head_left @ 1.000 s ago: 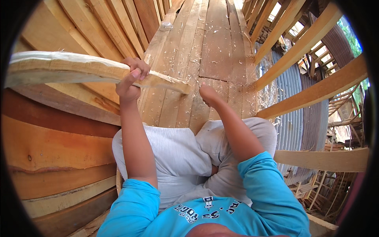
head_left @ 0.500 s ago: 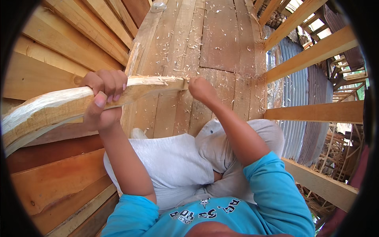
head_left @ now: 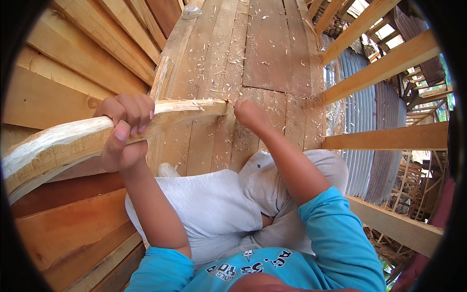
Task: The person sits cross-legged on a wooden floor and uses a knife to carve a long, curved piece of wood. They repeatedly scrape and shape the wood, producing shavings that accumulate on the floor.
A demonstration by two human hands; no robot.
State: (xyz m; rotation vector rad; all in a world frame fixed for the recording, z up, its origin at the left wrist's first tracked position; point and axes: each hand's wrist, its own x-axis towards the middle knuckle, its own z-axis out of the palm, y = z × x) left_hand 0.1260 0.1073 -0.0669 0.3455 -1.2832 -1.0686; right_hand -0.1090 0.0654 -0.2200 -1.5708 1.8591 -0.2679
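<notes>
On the plank floor, strewn with pale shavings, the person sat with knees drawn up in grey shorts. The left hand was clenched around a rough, pale strip of wood, thumb pressed on its near face; the strip ran from the lower left edge up to a splintered tip beside the right hand. That hand looked curled into a loose fist just off the tip, but I cannot tell whether it gripped anything, since its fingers faced away. The frayed grain could drive a splinter into the left palm, or the strip could crack further if bent. Its far left end was cut off by the rim, and a small grey object at the top stayed unclear.
</notes>
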